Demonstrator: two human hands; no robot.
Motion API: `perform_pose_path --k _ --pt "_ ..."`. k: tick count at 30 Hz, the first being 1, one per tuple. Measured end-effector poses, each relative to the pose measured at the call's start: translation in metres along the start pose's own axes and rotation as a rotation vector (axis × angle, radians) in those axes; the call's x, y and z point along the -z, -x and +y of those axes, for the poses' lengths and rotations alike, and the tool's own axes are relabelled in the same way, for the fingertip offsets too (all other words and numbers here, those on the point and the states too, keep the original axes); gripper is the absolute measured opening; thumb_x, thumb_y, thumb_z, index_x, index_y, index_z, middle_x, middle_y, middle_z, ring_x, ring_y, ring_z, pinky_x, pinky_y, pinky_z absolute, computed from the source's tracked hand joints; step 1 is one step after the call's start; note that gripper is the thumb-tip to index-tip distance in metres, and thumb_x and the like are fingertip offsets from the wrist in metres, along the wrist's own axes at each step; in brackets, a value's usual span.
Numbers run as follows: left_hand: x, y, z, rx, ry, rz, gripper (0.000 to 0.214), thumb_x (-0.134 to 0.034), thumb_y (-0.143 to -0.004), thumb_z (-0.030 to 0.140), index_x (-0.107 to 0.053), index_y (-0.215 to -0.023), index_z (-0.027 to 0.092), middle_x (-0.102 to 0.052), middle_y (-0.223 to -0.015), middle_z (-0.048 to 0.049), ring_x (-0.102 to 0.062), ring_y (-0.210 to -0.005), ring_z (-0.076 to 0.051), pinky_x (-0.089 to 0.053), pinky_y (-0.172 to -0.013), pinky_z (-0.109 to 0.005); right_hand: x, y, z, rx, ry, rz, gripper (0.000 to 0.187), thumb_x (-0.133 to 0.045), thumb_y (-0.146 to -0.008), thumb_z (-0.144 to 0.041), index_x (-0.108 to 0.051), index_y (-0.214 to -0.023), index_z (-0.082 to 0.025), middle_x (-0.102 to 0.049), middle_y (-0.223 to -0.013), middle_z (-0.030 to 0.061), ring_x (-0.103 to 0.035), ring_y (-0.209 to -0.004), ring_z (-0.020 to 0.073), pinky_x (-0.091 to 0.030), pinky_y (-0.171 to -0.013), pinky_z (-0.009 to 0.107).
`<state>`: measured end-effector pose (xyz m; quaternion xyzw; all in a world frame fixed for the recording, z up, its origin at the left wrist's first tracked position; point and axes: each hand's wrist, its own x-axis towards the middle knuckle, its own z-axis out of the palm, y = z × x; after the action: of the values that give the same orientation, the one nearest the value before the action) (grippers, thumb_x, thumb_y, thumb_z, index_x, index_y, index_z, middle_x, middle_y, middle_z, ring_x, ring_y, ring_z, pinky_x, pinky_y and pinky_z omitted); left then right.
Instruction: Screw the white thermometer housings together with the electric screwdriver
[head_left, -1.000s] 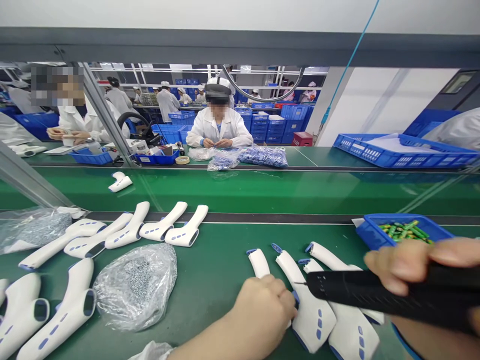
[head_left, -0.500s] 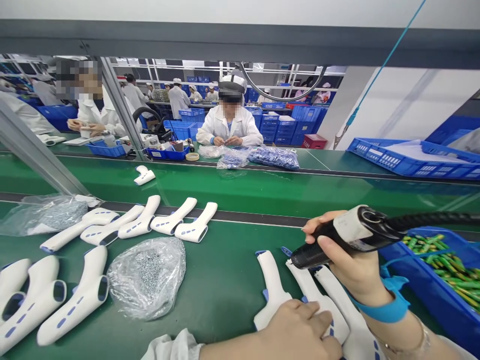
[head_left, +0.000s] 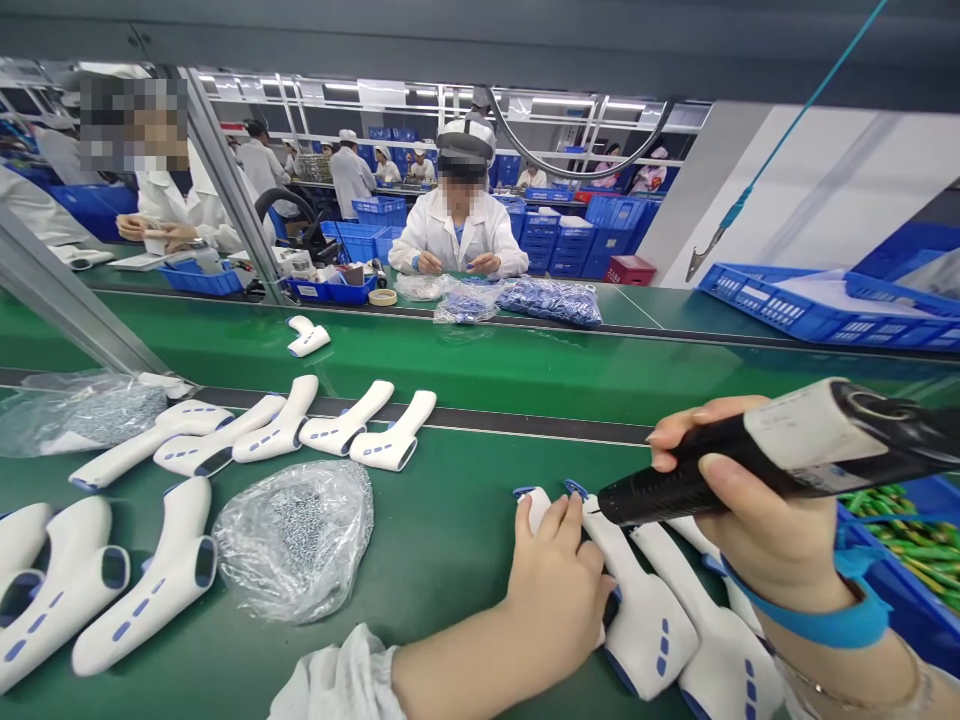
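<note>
My right hand (head_left: 765,535) is wrapped round a black and white electric screwdriver (head_left: 799,435), tilted with its nose down to the left. The tip is at the handle end of a white pistol-shaped housing (head_left: 649,615); whether it touches cannot be made out. My left hand (head_left: 559,590) grips the leftmost housing of this group (head_left: 538,503), with its fingers over the handle and most of it hidden. More white housings (head_left: 731,650) lie close together under my right forearm. Blue buttons and trim show on them.
Left of my hands lies a clear bag of small screws (head_left: 300,540), with several white housings (head_left: 146,590) beside and behind it. A blue bin of green and yellow parts (head_left: 911,540) stands at the right. Across the green belt (head_left: 480,370) sits a co-worker (head_left: 459,225).
My left hand has moved up and now covers the leftmost housing's handle. The screwdriver has shifted slightly right, its nose still by the neighbouring housing's end. The view has tilted down a little.
</note>
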<state>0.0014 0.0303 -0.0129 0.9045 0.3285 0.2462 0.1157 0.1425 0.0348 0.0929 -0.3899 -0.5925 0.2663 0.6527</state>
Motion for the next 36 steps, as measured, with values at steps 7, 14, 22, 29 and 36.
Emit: perform_pose_path --k 7,14,22,29,36 --pt "-0.001 0.003 0.0 0.011 0.055 -0.094 0.026 -0.047 -0.087 0.035 -0.064 -0.09 0.015 -0.05 -0.13 -0.0169 -0.045 -0.122 -0.028 -0.031 -0.098 -0.064 -0.008 0.0 -0.006 -0.01 -0.034 0.015 0.024 -0.074 -0.081 -0.037 -0.057 -0.094 -0.026 -0.059 -0.083 0.002 -0.053 -0.063 0.0166 -0.05 -0.061 0.024" --pt "-0.001 0.002 0.0 0.0 -0.053 -0.044 0.025 -0.047 -0.087 0.032 -0.065 -0.087 0.014 -0.055 -0.125 -0.0178 -0.05 -0.115 -0.03 -0.036 -0.095 -0.061 -0.006 0.0 0.003 0.01 -0.008 -0.009 0.022 -0.07 -0.083 -0.034 -0.055 -0.096 -0.024 -0.058 -0.084 0.0035 -0.054 -0.065 0.0171 -0.05 -0.062 0.025" --pt "-0.014 0.017 0.015 -0.459 -0.087 0.078 0.021 -0.051 -0.085 0.037 -0.055 -0.08 0.018 -0.067 -0.103 -0.0041 -0.059 -0.097 -0.017 -0.039 -0.091 -0.035 -0.011 0.006 0.012 0.026 0.072 -0.065 0.02 -0.068 -0.085 -0.03 -0.054 -0.098 -0.024 -0.058 -0.086 0.0051 -0.057 -0.077 0.0196 -0.051 -0.064 0.024" --pt "-0.025 0.021 0.013 -0.545 -0.04 0.153 0.021 -0.047 -0.087 0.038 -0.052 -0.077 0.02 -0.066 -0.099 0.0005 -0.057 -0.097 -0.016 -0.039 -0.083 -0.032 -0.016 0.007 0.014 0.048 0.14 -0.096 0.019 -0.068 -0.086 -0.033 -0.055 -0.096 -0.024 -0.058 -0.086 0.0041 -0.058 -0.076 0.0197 -0.05 -0.064 0.025" --pt "-0.027 0.021 0.011 -0.565 -0.012 0.111 0.019 -0.046 -0.087 0.036 -0.051 -0.08 0.019 -0.065 -0.097 0.0001 -0.057 -0.092 -0.015 -0.039 -0.082 -0.033 -0.021 0.008 0.015 0.025 0.164 -0.115 0.023 -0.07 -0.086 -0.037 -0.054 -0.095 -0.023 -0.059 -0.085 0.0044 -0.058 -0.071 0.0168 -0.051 -0.065 0.021"
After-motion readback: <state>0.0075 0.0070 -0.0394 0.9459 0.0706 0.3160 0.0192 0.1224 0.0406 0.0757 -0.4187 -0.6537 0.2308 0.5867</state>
